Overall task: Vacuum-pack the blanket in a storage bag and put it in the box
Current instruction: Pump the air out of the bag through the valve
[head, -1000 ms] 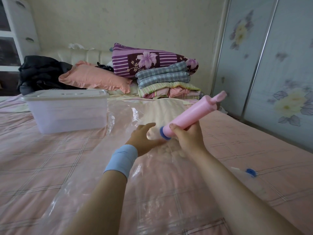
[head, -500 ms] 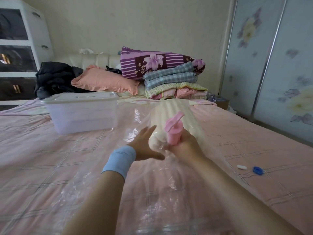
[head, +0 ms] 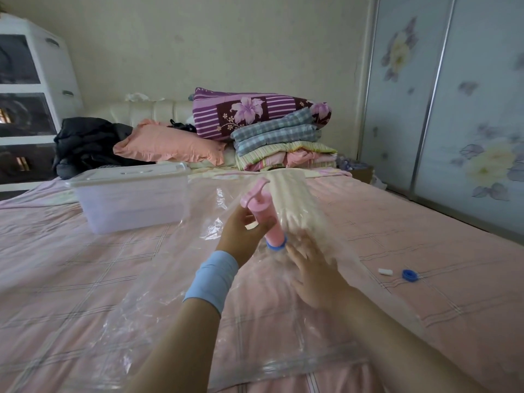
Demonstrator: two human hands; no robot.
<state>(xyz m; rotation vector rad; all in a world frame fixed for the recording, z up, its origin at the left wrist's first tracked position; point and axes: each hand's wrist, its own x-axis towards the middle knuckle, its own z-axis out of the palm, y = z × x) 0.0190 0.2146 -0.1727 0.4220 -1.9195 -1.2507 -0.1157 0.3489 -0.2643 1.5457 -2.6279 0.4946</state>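
The left hand grips the pink pump by its barrel. The right hand, blurred, lies flat-fingered on the storage bag. Inside, the blanket lies beside the box. Likely soft, light and slippery: hold with 2 hands by the blanket bulk.

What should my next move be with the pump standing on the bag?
Probably lift the right hand to the handle and start pulling. The pink hand pump stands with its blue end on the storage bag, the left hand grips its barrel, and the right hand is free.
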